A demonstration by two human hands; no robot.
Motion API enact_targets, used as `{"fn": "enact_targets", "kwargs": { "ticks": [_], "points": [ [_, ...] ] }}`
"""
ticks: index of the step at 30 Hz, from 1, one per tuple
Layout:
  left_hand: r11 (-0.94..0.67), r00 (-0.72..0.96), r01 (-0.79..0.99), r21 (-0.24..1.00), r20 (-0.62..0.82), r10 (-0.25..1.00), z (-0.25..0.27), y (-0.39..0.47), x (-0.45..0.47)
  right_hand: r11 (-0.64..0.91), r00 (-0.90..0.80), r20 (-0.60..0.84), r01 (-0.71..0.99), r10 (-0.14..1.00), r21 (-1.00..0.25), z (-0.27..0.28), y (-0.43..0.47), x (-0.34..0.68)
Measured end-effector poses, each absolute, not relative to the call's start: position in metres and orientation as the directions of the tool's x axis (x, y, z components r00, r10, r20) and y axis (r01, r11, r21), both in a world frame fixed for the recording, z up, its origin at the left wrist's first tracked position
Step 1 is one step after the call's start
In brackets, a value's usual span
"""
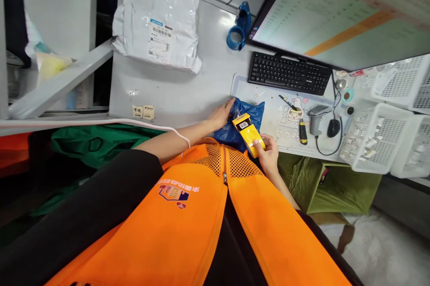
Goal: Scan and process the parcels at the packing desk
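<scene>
My right hand (pixel 268 155) grips a small yellow box (pixel 250 136) by its lower end, the thumb lying on its front. A dark window and a white label show near the top of this box. Beneath it a crinkled blue plastic bag (pixel 255 113) lies at the desk's front edge, against my orange vest. My left hand (pixel 221 114) is closed on the bag's upper left edge; its fingertips are partly hidden. A bit of clear plastic shows between that hand and the yellow box.
A large white parcel (pixel 161 17) lies at the back left. Beyond the bag are a blue tape dispenser (pixel 236 37), a keyboard (pixel 289 73) and a monitor (pixel 336 17). To the right are a utility knife (pixel 303 132), a barcode scanner (pixel 316 120), a mouse (pixel 333 128) and white baskets (pixel 376 138).
</scene>
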State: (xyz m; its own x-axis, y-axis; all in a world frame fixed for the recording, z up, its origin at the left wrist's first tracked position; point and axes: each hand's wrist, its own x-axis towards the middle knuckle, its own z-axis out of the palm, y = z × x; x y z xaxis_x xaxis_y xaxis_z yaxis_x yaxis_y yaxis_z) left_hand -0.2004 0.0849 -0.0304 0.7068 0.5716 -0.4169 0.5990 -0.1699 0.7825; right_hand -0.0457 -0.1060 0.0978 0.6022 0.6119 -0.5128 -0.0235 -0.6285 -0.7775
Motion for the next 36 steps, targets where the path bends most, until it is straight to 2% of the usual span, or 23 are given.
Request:
{"fn": "enact_targets", "kwargs": {
  "ticks": [7,9,12,15,19,23,25,27,29,36],
  "points": [
    [-0.315,0.704,0.683,0.659,-0.48,0.524,-0.017,0.069,-0.197,-0.631,0.56,-0.539,-0.038,0.629,-0.775,0.099,-0.122,-0.031],
    [-0.378,0.733,0.657,0.653,-0.436,0.521,-0.017,0.07,-0.197,-0.635,0.535,-0.551,-0.036,0.64,-0.772,0.098,-0.125,-0.027],
    [-0.493,0.829,0.524,0.694,-0.283,0.483,-0.018,0.077,-0.202,-0.653,0.521,-0.568,-0.027,0.637,-0.757,0.095,-0.129,-0.018],
    [-0.593,0.919,0.368,0.717,-0.182,0.35,-0.019,0.092,-0.202,-0.661,0.515,-0.572,-0.014,0.638,-0.75,0.091,-0.131,-0.007],
    [-0.702,0.977,0.207,0.681,-0.185,0.108,-0.017,0.119,-0.168,-0.643,0.478,-0.557,0.023,0.679,-0.765,0.09,-0.127,0.012],
    [-0.737,0.967,-0.021,0.676,-0.174,-0.187,-0.016,0.136,-0.118,-0.61,0.386,-0.514,0.187,0.766,-0.77,0.097,-0.127,0.024],
    [-0.735,0.951,-0.073,0.675,-0.174,-0.254,-0.02,0.137,-0.109,-0.579,0.348,-0.474,0.33,0.809,-0.745,0.102,-0.128,0.023],
    [-0.746,0.962,-0.066,0.662,-0.157,-0.224,-0.026,0.134,-0.117,-0.523,0.294,-0.432,0.481,0.852,-0.704,0.108,-0.129,0.018],
    [-0.777,0.981,-0.026,0.629,-0.133,-0.14,-0.032,0.128,-0.137,-0.449,0.213,-0.406,0.583,0.889,-0.677,0.111,-0.127,0.01],
    [-0.868,0.974,0.213,0.448,-0.168,0.152,-0.033,0.1,-0.217,-0.249,-0.028,-0.399,0.74,0.917,-0.625,0.108,-0.106,-0.011]
  ]
}}
